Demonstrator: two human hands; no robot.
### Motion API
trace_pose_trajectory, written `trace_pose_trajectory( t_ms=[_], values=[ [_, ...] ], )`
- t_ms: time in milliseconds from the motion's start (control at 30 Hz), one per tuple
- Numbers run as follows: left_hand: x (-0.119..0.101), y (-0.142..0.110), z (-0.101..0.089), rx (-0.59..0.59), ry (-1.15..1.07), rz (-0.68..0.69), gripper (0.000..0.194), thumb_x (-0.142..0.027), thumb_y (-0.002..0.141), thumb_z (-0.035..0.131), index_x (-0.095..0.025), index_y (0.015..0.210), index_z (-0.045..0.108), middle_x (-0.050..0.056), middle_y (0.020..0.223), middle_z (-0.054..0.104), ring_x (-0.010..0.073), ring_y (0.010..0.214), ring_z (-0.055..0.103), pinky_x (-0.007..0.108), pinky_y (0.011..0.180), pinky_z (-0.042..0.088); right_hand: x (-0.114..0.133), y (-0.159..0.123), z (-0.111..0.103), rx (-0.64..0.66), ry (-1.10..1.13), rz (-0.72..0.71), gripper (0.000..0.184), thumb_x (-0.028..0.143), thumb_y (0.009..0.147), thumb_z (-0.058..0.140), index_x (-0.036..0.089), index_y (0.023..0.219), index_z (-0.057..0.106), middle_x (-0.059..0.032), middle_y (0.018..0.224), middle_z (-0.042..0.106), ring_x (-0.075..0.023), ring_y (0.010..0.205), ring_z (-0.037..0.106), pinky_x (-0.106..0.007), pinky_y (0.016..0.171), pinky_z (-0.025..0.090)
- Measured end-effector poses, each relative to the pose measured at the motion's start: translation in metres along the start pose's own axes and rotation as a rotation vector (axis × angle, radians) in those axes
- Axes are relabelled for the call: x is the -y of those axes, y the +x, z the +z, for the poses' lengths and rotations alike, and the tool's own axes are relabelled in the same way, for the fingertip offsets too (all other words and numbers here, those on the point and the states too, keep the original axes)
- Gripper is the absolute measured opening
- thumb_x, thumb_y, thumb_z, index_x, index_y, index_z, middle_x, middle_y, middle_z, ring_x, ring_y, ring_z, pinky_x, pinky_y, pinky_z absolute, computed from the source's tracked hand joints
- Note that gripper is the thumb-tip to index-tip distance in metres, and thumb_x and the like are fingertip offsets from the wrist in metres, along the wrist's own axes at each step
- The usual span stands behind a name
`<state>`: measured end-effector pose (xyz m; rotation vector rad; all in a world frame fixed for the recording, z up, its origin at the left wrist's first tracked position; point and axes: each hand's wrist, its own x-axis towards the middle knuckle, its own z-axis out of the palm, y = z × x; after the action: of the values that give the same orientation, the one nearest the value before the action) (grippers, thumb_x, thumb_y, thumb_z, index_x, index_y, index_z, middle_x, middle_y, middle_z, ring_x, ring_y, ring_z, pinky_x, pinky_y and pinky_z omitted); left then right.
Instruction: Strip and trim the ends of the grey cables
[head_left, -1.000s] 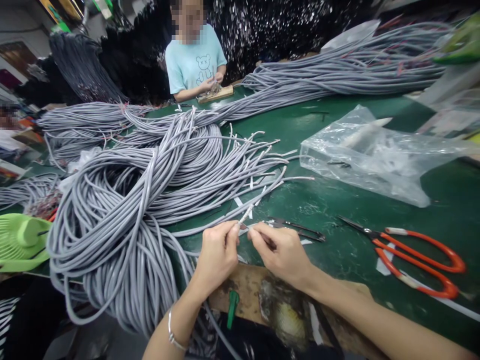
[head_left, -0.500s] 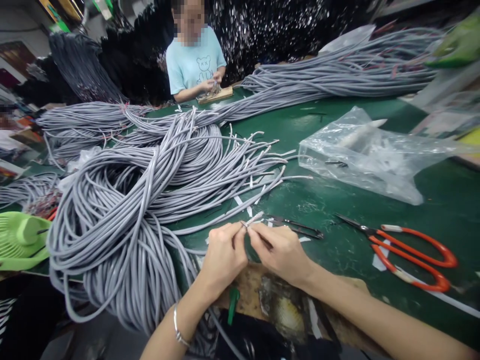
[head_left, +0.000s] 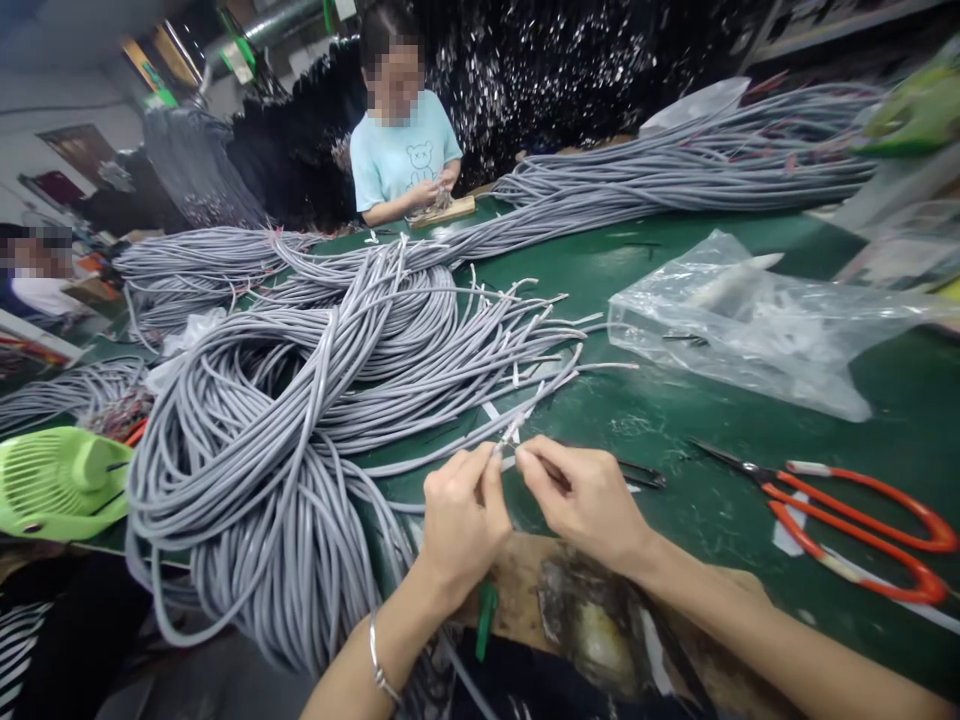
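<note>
Left hand (head_left: 466, 515) pinched on pale cable end (head_left: 513, 431). Right hand (head_left: 589, 495) curled narrow just beside it, over green worktop (head_left: 675, 410); can't tell whether it grips anything.

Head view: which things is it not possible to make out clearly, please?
In the head view:
Cable end in the left hand: strands too small and blurred.
Right hand: its curled fingers hide whether it holds anything.
Black tool: partly hidden behind the right hand.
Plastic bag: creases obscure what it contains.
Green fan: cut off by the left edge.
</note>
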<state>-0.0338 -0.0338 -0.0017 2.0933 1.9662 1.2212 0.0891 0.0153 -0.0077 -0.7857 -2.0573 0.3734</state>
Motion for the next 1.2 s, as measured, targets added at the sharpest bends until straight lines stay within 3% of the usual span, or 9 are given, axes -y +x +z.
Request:
trace_pose_trajectory(
  t_ms=[67, 200, 333, 433, 567, 733, 1200],
  values=[
    [-0.001, -0.002, 0.001, -0.027, 0.027, 0.019, 0.022, -0.014, 0.086, 0.041, -0.015, 0.082, 0.062, 0.004, 0.063, 0.062, 0.0132, 0.056, 0.057, 0.022, 0.054, 0.042, 0.003, 0.000, -0.002, 0.002, 0.020, 0.010, 0.027, 0.015, 0.086, 0.040, 0.018, 0.060, 0.046, 0.0079, 0.041, 0.035, -0.0053, 0.033, 0.034, -0.018, 0.038, 0.028],
    [-0.001, -0.003, 0.002, 0.038, 0.085, 0.016, 0.026, -0.013, 0.085, 0.039, -0.015, 0.073, 0.062, 0.003, 0.057, 0.058, 0.0129, 0.051, 0.054, 0.022, 0.050, 0.039, 0.007, -0.007, 0.001, -0.019, -0.003, -0.061, 0.027, 0.013, 0.086, 0.039, 0.018, 0.061, 0.047, 0.0070, 0.042, 0.038, -0.0059, 0.034, 0.035, -0.019, 0.040, 0.029],
    [0.002, -0.001, 0.001, 0.112, 0.012, -0.031, 0.027, -0.011, 0.083, 0.039, -0.016, 0.071, 0.063, 0.003, 0.059, 0.060, 0.0122, 0.053, 0.054, 0.022, 0.052, 0.039, 0.004, -0.011, 0.003, -0.011, -0.043, -0.138, 0.028, 0.013, 0.087, 0.037, 0.018, 0.062, 0.049, 0.0031, 0.046, 0.049, -0.0079, 0.038, 0.044, -0.020, 0.045, 0.032],
    [0.003, 0.003, -0.001, 0.126, -0.086, -0.092, 0.024, -0.014, 0.084, 0.044, -0.015, 0.075, 0.066, 0.002, 0.060, 0.061, 0.0109, 0.052, 0.053, 0.021, 0.051, 0.039, -0.001, -0.007, -0.004, 0.067, -0.049, -0.127, 0.028, 0.015, 0.088, 0.036, 0.017, 0.066, 0.053, 0.0010, 0.050, 0.055, -0.0087, 0.041, 0.047, -0.020, 0.047, 0.034],
    [0.003, 0.006, -0.005, 0.039, -0.213, -0.223, 0.020, -0.022, 0.082, 0.052, -0.014, 0.080, 0.070, 0.001, 0.060, 0.062, 0.0097, 0.051, 0.051, 0.020, 0.051, 0.038, -0.003, -0.003, -0.018, 0.032, -0.033, -0.038, 0.026, 0.015, 0.087, 0.041, 0.017, 0.066, 0.056, 0.0033, 0.046, 0.049, -0.0074, 0.038, 0.041, -0.019, 0.043, 0.032],
    [0.003, 0.006, -0.006, 0.027, -0.331, -0.285, 0.020, -0.026, 0.080, 0.055, -0.014, 0.080, 0.071, 0.001, 0.060, 0.062, 0.0094, 0.051, 0.050, 0.020, 0.049, 0.038, 0.000, -0.001, -0.022, -0.097, -0.006, -0.107, 0.021, 0.012, 0.084, 0.045, 0.016, 0.067, 0.056, 0.0045, 0.046, 0.049, -0.0057, 0.037, 0.037, -0.018, 0.043, 0.032],
    [0.000, 0.005, -0.006, 0.062, -0.362, -0.256, 0.016, -0.022, 0.077, 0.058, -0.015, 0.081, 0.072, 0.004, 0.065, 0.067, 0.0109, 0.053, 0.054, 0.021, 0.048, 0.039, -0.006, -0.004, -0.015, 0.030, 0.014, 0.004, 0.029, 0.017, 0.086, 0.042, 0.017, 0.060, 0.053, 0.0045, 0.044, 0.044, -0.0065, 0.039, 0.036, -0.019, 0.044, 0.030]
  ],
)
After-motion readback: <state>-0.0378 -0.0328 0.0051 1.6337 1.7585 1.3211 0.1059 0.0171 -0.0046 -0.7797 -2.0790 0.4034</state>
